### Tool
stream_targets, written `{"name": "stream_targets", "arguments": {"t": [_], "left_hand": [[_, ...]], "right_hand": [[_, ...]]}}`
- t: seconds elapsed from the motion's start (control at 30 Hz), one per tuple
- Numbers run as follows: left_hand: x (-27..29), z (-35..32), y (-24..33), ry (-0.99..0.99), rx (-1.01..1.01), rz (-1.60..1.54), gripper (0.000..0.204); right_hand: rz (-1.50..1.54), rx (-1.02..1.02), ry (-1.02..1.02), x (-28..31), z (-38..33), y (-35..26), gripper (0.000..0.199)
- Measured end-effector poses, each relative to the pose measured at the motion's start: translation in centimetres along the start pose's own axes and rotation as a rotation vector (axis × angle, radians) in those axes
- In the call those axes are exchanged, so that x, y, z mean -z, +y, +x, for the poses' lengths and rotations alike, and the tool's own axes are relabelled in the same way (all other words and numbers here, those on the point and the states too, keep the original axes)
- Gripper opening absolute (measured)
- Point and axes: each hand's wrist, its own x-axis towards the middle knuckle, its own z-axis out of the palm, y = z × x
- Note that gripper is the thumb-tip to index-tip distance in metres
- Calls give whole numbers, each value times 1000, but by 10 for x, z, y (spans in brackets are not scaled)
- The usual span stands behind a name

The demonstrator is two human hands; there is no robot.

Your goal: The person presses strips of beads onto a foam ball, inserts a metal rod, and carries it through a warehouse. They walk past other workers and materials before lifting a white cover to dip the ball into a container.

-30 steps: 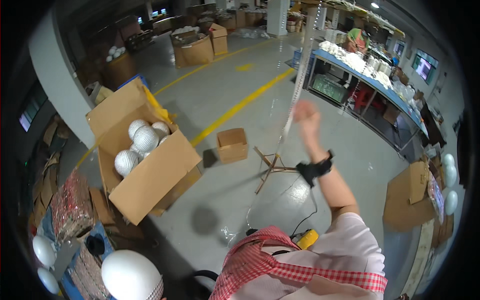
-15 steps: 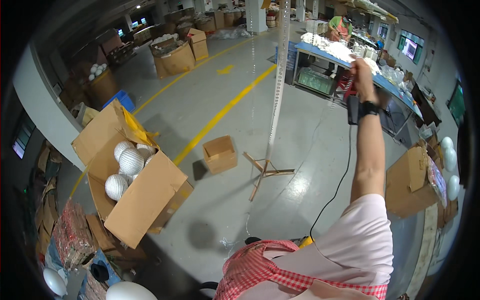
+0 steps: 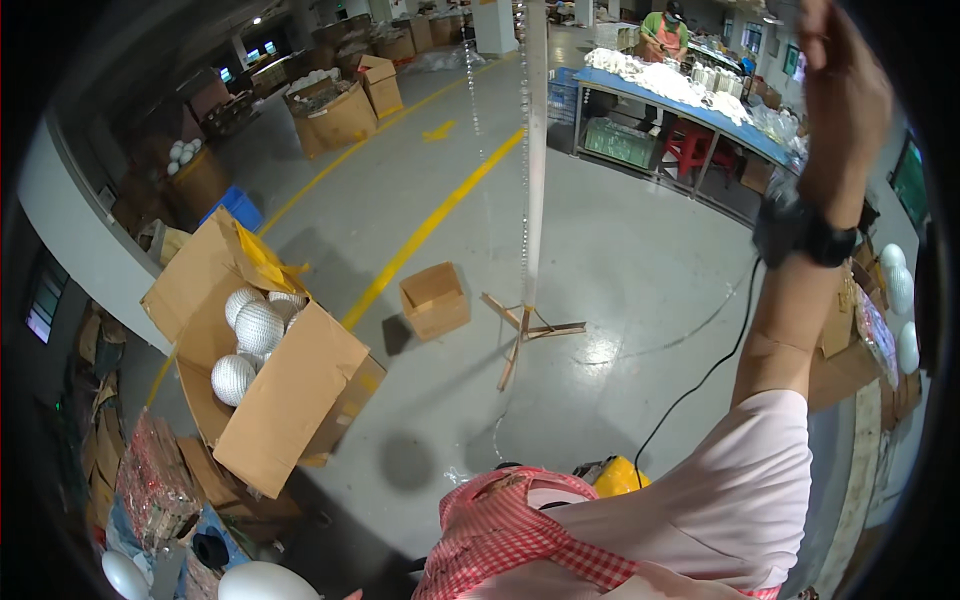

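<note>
My right hand (image 3: 848, 105) is raised at the upper right, smeared by motion, with its fingertips near or past the top edge. Whether it grips anything I cannot make out. A dark band and a small dark box (image 3: 785, 225) sit at that wrist, with a black cord (image 3: 690, 392) hanging from them. Below the wrist a thin strand (image 3: 690, 325) sags in a curve toward the stand. Clear beaded strings (image 3: 524, 130) hang along a tall pale pole (image 3: 537, 190) on a wooden foot. Only a sliver of my left hand (image 3: 353, 595) shows at the bottom edge.
An open carton (image 3: 290, 400) with silvery textured balls stands at left, a smaller carton (image 3: 435, 302) near the pole. A blue-topped table (image 3: 610, 82) with white goods is at the back right, a co-worker (image 3: 664, 35) behind it. White ovals (image 3: 265, 583) lie at lower left.
My right arm has swung up and to the right, bringing the hand nearer to view. The cord and the thin strand have shifted with it. The view has turned slightly.
</note>
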Motion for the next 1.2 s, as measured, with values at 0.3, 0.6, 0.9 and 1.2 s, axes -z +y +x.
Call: {"name": "stream_targets", "arguments": {"t": [0.3,0.6,0.9,1.2], "left_hand": [[-5,5,19,-172,-276,-99,36],[-32,68,-1,-242,-597,-404,68],[-40,136,-73,-238,-207,-149,10],[-24,112,-61,-221,-163,-189,18]], "right_hand": [[1452,-844,-1199,-86,-157,-159,25],[1843,-875,-1450,-120,-316,-289,29],[1597,-782,-907,-184,-269,-250,30],[567,-237,-1577,-231,-316,-173,37]]}}
